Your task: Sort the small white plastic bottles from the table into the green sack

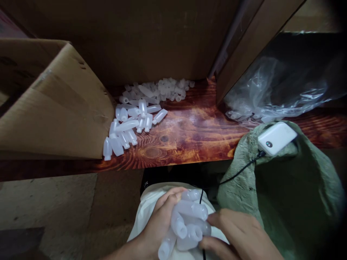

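Observation:
In the head view, my left hand [162, 215] is closed around a bunch of translucent white plastic bottles [188, 209], held low in front of my body. Their open necks point in several directions. From the right, my right hand [234, 233] reaches the same bunch, its thumb and forefinger at the neck end of one bottle [204, 227]. Up on the wooden bench, a loose group of the same bottles [127, 125] lies beside a cardboard box. Behind them is a heap of smaller translucent plastic pieces [168, 89].
An open cardboard box [62, 104] stands on the left of the wooden bench [187, 133]. A clear plastic bag [271, 90] lies at the right. Below it hangs a green woven sack [241, 187], with a white power bank [279, 137] and black cable [241, 171] on its rim.

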Action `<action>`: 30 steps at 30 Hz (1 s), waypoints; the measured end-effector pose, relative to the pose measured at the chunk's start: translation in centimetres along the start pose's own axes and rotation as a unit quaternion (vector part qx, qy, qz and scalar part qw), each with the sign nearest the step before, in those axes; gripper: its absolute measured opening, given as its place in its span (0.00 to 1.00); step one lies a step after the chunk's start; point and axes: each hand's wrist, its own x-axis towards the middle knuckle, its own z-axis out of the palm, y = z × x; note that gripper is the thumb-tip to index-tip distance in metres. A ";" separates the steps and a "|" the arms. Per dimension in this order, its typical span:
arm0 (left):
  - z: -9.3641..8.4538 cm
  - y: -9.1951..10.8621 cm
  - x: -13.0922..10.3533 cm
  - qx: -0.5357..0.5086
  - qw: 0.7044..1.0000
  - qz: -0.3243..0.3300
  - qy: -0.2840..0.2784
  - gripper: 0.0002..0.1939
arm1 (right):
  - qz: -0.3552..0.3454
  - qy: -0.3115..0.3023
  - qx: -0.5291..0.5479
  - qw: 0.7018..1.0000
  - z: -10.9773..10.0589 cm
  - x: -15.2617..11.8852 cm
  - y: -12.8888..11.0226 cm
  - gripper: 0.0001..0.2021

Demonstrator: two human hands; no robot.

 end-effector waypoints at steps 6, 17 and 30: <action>-0.2 0.1 0.0 -0.005 1.000 0.004 -0.018 0.14 | -0.006 -0.083 0.005 0.997 -1.3 0.4 0.3 0.17; -0.1 0.5 0.0 -0.008 1.000 0.002 -0.011 0.14 | -0.009 -0.016 -0.034 0.999 -0.7 0.1 0.3 0.15; -0.1 0.5 -0.3 -0.004 1.000 0.007 -0.020 0.14 | -0.033 -0.021 -0.048 0.998 0.2 0.0 0.1 0.14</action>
